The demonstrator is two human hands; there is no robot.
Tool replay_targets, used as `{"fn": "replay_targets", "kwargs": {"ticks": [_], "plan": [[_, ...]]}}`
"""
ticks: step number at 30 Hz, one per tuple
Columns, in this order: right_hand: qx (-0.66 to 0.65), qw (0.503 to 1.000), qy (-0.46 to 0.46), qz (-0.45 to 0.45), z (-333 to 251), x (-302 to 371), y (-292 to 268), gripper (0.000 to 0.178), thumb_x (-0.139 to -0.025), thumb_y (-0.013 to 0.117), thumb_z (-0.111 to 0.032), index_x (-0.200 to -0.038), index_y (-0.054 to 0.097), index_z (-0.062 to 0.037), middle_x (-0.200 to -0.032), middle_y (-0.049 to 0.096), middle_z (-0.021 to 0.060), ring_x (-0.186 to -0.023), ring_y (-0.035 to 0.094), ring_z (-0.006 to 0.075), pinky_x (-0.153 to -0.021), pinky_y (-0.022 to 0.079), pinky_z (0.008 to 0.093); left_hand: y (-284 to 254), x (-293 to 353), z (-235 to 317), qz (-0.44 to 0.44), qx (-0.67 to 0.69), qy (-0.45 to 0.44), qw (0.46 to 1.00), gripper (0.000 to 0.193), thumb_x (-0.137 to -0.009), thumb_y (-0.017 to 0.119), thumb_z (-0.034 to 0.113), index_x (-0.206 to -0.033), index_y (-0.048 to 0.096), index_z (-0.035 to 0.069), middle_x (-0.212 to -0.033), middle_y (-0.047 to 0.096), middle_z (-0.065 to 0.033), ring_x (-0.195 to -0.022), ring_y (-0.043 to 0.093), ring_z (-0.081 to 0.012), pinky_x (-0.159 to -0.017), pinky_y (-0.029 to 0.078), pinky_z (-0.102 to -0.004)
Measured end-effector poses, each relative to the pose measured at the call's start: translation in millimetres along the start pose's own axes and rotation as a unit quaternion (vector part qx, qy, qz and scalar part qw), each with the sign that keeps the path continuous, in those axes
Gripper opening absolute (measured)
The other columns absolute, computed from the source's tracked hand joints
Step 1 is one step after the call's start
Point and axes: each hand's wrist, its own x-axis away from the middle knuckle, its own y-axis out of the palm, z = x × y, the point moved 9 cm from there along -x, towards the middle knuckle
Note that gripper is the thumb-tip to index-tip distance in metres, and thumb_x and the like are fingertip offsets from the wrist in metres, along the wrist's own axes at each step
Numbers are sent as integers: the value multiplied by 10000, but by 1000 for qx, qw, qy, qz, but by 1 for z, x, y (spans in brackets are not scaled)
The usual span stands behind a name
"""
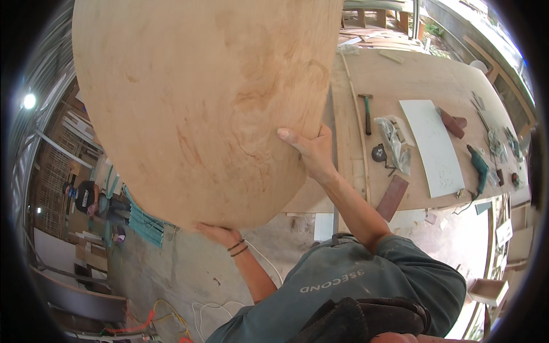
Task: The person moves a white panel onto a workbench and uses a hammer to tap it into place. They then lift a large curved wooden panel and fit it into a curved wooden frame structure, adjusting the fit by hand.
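Note:
A large plywood sheet (200, 103) with a rounded lower end is raised in front of me and fills the upper left and middle. My right hand (314, 151) grips its right edge, thumb on the near face and the other fingers hidden behind. Under the bottom edge, my left hand (220, 233) holds the sheet from below, with part of its fingers out of sight. The sheet's right part overlaps the wooden worktable (423, 74) in view; I cannot tell whether they touch.
On the table lie a hammer (368, 113), a plastic bag (396, 143), a white panel (430, 150), a reddish-brown roll (452, 122), a reddish-brown sheet (392, 198) and a green power drill (478, 169). Another person (87, 197) is at far left. Cables (150, 318) cross the floor.

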Motion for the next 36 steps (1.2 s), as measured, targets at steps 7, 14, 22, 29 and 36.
{"fn": "replay_targets", "kwargs": {"ticks": [7,14,22,29,36], "plan": [[58,997,-46,-32,-41,35,47,394,-809,877,-171,-1079,672,31,-1021,737,89,-908,701,134,-781,579,313,-34,-69,-30,59,-515,122,846,695,-1094,409,473,-1580,244,4,-1623,305,-140,-1462,344,-316,-1196,329,-427],[382,906,-174,-58,-51,62,80,342,-746,893,-160,-887,603,-48,-842,678,99,-766,676,160,-600,511,319,237,59,139,-290,-198,246,903,1135,-895,689,615,-1640,31,65,-1700,60,-216,-1559,119,-388,-1220,248,-485],[398,807,-423,-106,-44,125,115,356,-626,799,-22,-933,619,-31,-884,661,79,-825,661,291,-626,523,370,202,79,179,-103,-116,251,955,545,-899,702,44,-1367,456,-89,-1195,591,-142,-1062,579,-163,-898,502,-326],[386,821,-405,-109,-6,133,134,296,-680,715,8,-963,635,-27,-958,651,74,-937,669,291,-647,550,361,183,57,179,-16,-167,304,938,289,-966,623,30,-1223,596,-100,-1032,670,-83,-897,608,-107,-744,509,-257],[342,820,-376,-261,6,137,175,414,-789,722,-88,-1196,657,-46,-1206,612,126,-1251,590,350,-958,541,431,139,37,206,87,-141,317,934,234,-963,606,62,-1154,631,-72,-1003,691,-102,-878,638,-141,-740,529,-288]]}}
